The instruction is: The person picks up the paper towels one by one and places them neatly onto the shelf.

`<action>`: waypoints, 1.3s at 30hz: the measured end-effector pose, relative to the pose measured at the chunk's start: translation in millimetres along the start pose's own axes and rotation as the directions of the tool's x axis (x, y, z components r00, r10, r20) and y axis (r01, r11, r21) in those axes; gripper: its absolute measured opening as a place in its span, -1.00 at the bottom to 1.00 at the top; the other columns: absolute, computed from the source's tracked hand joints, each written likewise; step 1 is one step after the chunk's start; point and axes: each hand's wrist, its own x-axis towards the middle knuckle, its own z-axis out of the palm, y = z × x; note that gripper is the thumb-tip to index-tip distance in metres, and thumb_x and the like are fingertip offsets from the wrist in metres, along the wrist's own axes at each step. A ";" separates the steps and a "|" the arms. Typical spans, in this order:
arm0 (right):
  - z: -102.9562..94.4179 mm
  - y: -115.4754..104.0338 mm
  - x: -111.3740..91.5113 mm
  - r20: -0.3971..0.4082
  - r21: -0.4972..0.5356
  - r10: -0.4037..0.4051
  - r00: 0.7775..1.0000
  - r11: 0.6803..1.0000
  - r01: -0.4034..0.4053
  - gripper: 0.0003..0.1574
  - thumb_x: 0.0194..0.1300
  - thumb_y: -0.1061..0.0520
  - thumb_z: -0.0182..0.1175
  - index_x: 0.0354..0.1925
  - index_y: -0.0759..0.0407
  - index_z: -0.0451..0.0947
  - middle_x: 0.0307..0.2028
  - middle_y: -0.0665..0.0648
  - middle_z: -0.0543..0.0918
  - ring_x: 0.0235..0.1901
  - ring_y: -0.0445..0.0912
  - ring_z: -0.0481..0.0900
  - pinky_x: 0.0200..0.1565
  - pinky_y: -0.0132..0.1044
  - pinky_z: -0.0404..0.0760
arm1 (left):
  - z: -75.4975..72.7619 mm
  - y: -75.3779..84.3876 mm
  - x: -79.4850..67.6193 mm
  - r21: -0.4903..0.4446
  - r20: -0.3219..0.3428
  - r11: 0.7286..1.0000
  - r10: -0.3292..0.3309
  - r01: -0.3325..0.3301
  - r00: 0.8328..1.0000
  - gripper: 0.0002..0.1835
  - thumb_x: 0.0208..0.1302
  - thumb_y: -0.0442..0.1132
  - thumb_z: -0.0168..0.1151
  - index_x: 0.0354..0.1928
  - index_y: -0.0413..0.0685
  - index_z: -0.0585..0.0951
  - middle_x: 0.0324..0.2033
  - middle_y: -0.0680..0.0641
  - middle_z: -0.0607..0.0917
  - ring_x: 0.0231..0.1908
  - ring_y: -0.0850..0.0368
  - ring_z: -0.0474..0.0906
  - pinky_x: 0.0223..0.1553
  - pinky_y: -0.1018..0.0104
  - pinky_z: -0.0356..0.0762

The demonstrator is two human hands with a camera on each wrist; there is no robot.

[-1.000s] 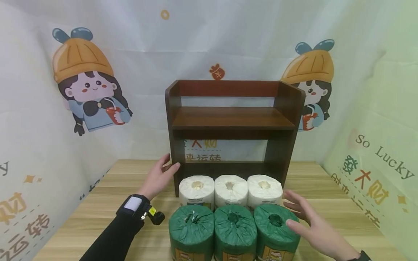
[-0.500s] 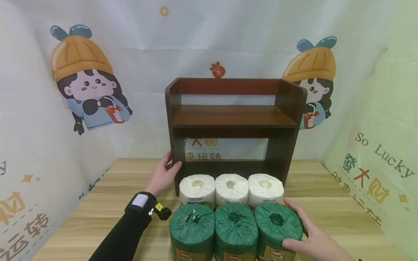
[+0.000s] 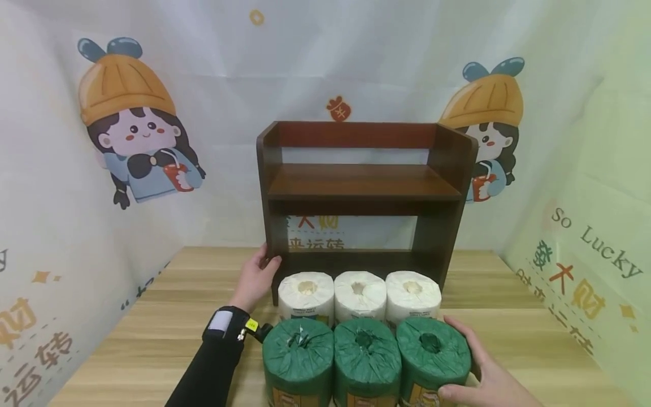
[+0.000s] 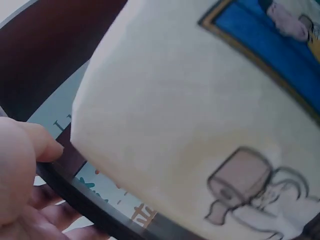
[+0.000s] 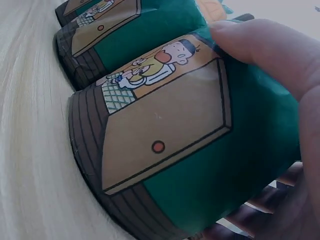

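Note:
In the head view my left hand (image 3: pixel 256 280) holds the left side panel of a dark brown two-tier wooden shelf (image 3: pixel 363 180). The left wrist view shows its thumb (image 4: pixel 42 142) on one side of the panel edge (image 4: pixel 75 192) and the other fingers beyond it. My right hand (image 3: pixel 490 367) grips the rightmost green-wrapped toilet roll (image 3: pixel 432 350), thumb on the near side, fingers round the right side. That roll (image 5: pixel 170 125) stands upright on the table, its cartoon label facing the right wrist camera. Part of the right fingers is hidden behind it.
Two more green-wrapped rolls (image 3: pixel 298 353) stand to its left. Behind them, three white-wrapped toilet rolls (image 3: pixel 360 294) form a row before the shelf's lower opening. A wood-grain table (image 3: pixel 178 316) carries everything; a printed cloth (image 3: pixel 224 102) hangs round the back and sides.
My right hand has come down from beside the rolls and now holds the rightmost green roll. My left hand has closed in on the shelf's side panel. Rolls and shelf have not visibly moved.

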 end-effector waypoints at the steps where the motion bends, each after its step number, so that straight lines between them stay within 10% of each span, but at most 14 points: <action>1: -0.5 0.5 0.5 -0.006 -0.004 -0.007 1.000 1.000 0.007 0.28 0.17 0.24 0.42 0.53 -0.18 -0.22 0.37 0.22 0.08 0.27 0.21 0.10 0.14 0.29 0.27 | -0.8 1.3 1.7 0.006 0.000 1.000 -0.007 0.007 1.000 -0.41 0.52 -0.14 0.07 0.50 0.05 0.21 0.32 -0.16 0.38 0.22 -0.03 0.34 0.21 -0.07 0.40; 22: 5.5 10.7 -11.2 -0.081 -0.070 -0.075 0.994 0.995 0.070 0.27 -0.01 0.25 0.55 0.44 0.18 -0.07 0.30 0.27 0.25 0.21 -0.07 0.25 0.13 0.28 0.22 | 6.1 3.9 1.7 0.028 0.079 0.999 0.028 -0.030 0.996 -0.40 0.55 -0.08 0.04 0.53 0.09 0.14 0.36 -0.13 0.32 0.23 0.01 0.33 0.21 -0.04 0.39; 39: 9.5 13.6 -2.3 -0.121 -0.110 -0.049 0.991 0.993 0.035 0.13 0.02 0.07 0.56 0.39 -0.16 0.08 0.26 0.01 0.35 0.20 0.10 0.28 0.08 0.17 0.37 | 0.2 -3.3 -3.5 0.040 0.056 0.999 0.013 -0.015 0.998 -0.38 0.54 -0.11 0.05 0.52 -0.08 0.14 0.35 -0.21 0.33 0.23 -0.03 0.33 0.21 -0.07 0.38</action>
